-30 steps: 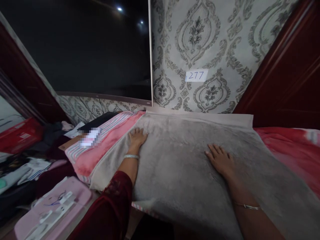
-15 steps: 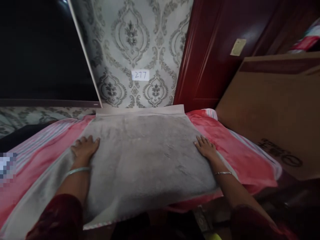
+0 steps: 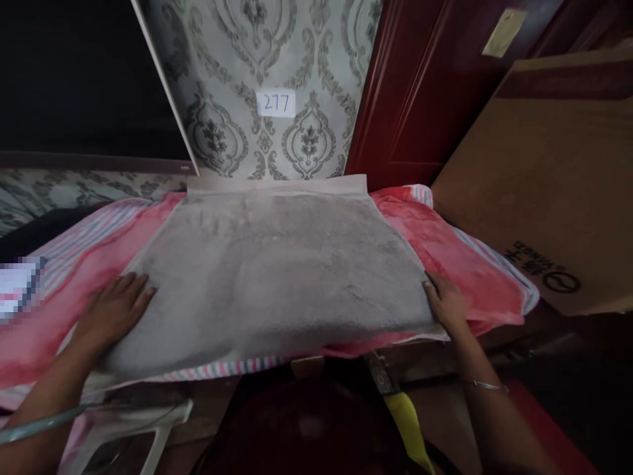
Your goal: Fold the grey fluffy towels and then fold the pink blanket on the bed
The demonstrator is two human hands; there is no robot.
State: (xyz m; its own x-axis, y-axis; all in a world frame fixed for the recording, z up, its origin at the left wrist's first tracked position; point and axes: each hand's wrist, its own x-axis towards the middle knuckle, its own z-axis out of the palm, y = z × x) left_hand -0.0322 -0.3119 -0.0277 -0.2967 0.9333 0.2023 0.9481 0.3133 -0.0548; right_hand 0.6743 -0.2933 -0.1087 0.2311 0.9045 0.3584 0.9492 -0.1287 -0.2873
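A soft grey fleece cloth (image 3: 287,264) lies spread over a red blanket (image 3: 450,264) with striped borders. Its far end has a plain pale band (image 3: 277,187). My left hand (image 3: 115,310) rests on the cloth's left edge, palm down and fingers stretched out. On the right edge lies my right hand (image 3: 448,303), with its thumb and forefinger extended along the grey fabric; its other fingers are partly hidden. Low creases run through the cloth near its right side, and a striped blanket edge shows below its front.
A dark television (image 3: 89,79) stands behind on the left. A paper marked 277 (image 3: 275,103) is on the patterned wall. A large cardboard box (image 3: 554,185) stands at the right, by a dark red door (image 3: 400,86). A white plastic frame (image 3: 153,435) and a yellow strap (image 3: 408,425) are below.
Both hands have slid outward and nearer to me, from the cloth's top to its side edges. The camera view has tilted down, and the front edge looks straighter.
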